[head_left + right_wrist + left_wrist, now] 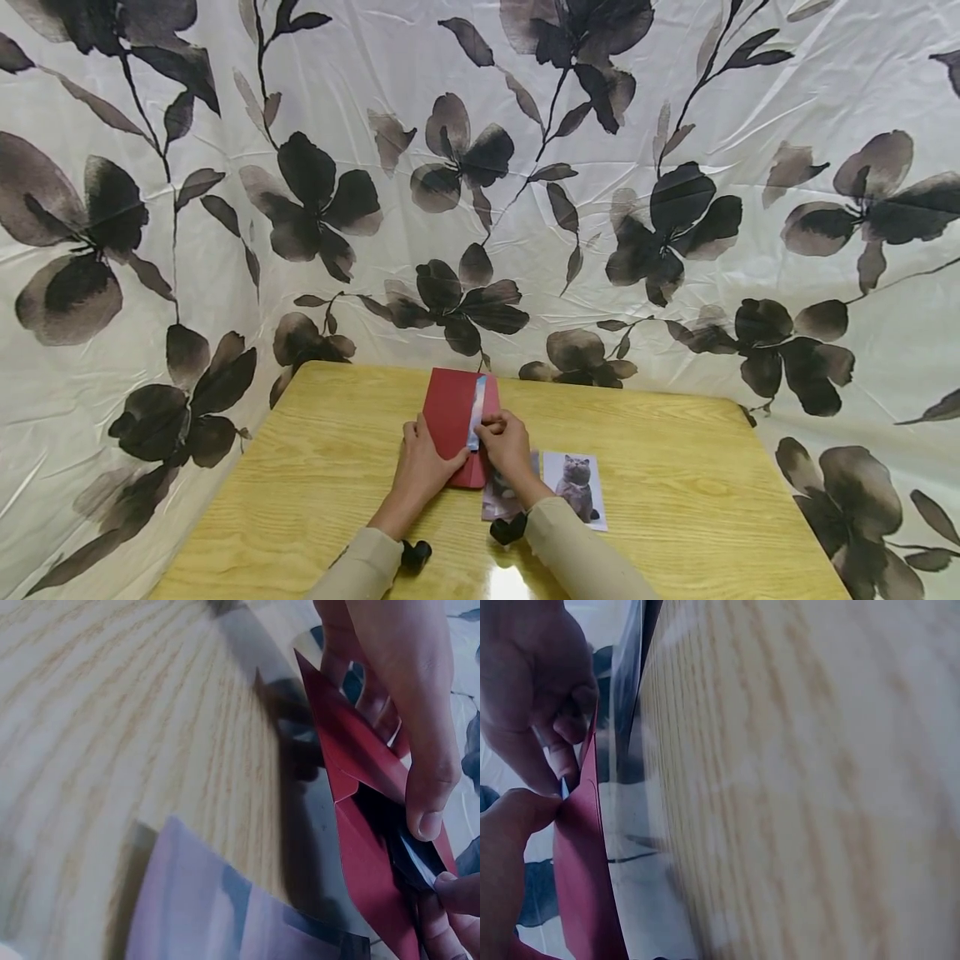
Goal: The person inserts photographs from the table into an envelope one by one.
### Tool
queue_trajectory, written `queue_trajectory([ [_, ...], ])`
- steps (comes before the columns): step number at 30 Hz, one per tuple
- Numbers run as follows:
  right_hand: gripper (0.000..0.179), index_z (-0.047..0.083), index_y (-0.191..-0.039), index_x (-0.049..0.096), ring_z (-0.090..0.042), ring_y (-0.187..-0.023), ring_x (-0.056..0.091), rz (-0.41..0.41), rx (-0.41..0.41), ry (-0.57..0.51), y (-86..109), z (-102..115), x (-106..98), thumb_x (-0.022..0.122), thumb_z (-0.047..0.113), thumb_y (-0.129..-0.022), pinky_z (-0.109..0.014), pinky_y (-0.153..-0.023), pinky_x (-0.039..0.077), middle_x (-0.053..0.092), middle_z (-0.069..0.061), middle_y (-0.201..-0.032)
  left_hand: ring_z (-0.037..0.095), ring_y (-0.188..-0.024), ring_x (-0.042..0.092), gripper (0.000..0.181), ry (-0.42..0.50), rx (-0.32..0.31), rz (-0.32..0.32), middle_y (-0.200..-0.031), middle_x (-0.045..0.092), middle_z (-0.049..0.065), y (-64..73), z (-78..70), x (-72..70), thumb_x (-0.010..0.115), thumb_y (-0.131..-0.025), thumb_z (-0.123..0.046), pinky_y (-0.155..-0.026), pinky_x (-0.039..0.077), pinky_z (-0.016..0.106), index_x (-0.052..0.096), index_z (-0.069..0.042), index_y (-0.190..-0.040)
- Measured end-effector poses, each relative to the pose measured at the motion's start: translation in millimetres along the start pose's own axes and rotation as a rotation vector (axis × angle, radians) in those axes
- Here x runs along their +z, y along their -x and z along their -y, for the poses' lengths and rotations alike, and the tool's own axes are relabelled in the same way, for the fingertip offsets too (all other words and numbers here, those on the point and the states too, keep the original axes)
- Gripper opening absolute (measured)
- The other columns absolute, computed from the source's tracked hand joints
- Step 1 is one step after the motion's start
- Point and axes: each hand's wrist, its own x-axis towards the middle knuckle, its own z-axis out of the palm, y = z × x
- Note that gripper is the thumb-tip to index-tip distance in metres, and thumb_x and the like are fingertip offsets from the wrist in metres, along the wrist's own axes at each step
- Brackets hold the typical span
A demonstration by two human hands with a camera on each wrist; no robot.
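A red paper envelope (452,400) is held up at an angle over the table, its flap (491,396) at the right side. A pale blue picture card (477,400) sits partly inside, showing as a narrow strip along the opening. My left hand (422,462) grips the envelope from the left, thumb (429,802) on the front by the opening and fingers behind. With thumb and fingertips, my right hand (507,446) pinches the card's edge at the opening. In the left wrist view the envelope (589,877) stands nearly edge-on between both hands.
On the table (675,467), a cat photo card (576,487) lies right of my right hand. Another photo card (498,504) is partly hidden under that forearm. A flower-patterned cloth (555,183) hangs behind the table's far edge.
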Motion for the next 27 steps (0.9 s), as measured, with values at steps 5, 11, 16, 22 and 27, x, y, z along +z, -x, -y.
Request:
queue_trajectory([
  [5, 0.013, 0.006, -0.107, 0.078, -0.012, -0.072, 0.063, -0.006, 0.021, 0.074, -0.1, 3, 2, 0.081, 0.014, -0.096, -0.031, -0.065, 0.053, 0.071, -0.001, -0.081, 0.042, -0.106, 0.059, 0.111, 0.018, -0.008, 0.000, -0.133, 0.044, 0.032, 0.8, -0.1, 0.1, 0.090, -0.083, -0.046, -0.094, 0.056, 0.054, 0.032, 0.014, -0.156],
  [11, 0.009, 0.010, -0.101, 0.081, -0.013, -0.072, 0.064, -0.060, 0.001, 0.153, -0.7, 7, 6, 0.084, 0.016, -0.095, -0.035, -0.071, 0.052, 0.071, 0.003, -0.078, 0.041, -0.105, 0.059, 0.110, 0.026, -0.009, -0.003, -0.132, 0.045, 0.032, 0.3, -1.2, 1.4, 0.090, -0.083, -0.045, -0.094, 0.056, 0.054, 0.033, 0.014, -0.156],
  [16, 0.007, 0.010, -0.099, 0.083, -0.016, -0.074, 0.067, -0.103, -0.029, 0.181, -1.8, 6, 9, 0.085, 0.014, -0.093, -0.044, -0.086, 0.050, 0.072, 0.003, -0.076, 0.041, -0.104, 0.059, 0.110, 0.022, -0.003, -0.012, -0.131, 0.046, 0.031, 0.0, -1.8, 2.2, 0.091, -0.082, -0.044, -0.093, 0.057, 0.054, 0.034, 0.014, -0.155],
  [22, 0.010, 0.010, -0.104, 0.085, -0.020, -0.077, 0.070, -0.112, -0.072, 0.187, -4.1, 3, 11, 0.082, 0.012, -0.095, -0.053, -0.098, 0.046, 0.075, 0.000, -0.078, 0.044, -0.106, 0.059, 0.111, 0.020, -0.011, -0.014, -0.133, 0.045, 0.033, 0.5, -1.1, 2.4, 0.090, -0.083, -0.045, -0.094, 0.056, 0.056, 0.033, 0.015, -0.157],
  [27, 0.012, 0.010, -0.108, 0.084, -0.016, -0.074, 0.066, -0.097, -0.102, 0.168, -3.3, 1, 10, 0.079, 0.011, -0.097, -0.044, -0.084, 0.053, 0.073, 0.001, -0.080, 0.044, -0.107, 0.059, 0.111, 0.018, -0.011, -0.020, -0.133, 0.045, 0.033, -0.8, 0.5, 2.6, 0.089, -0.084, -0.046, -0.095, 0.055, 0.056, 0.032, 0.015, -0.157],
])
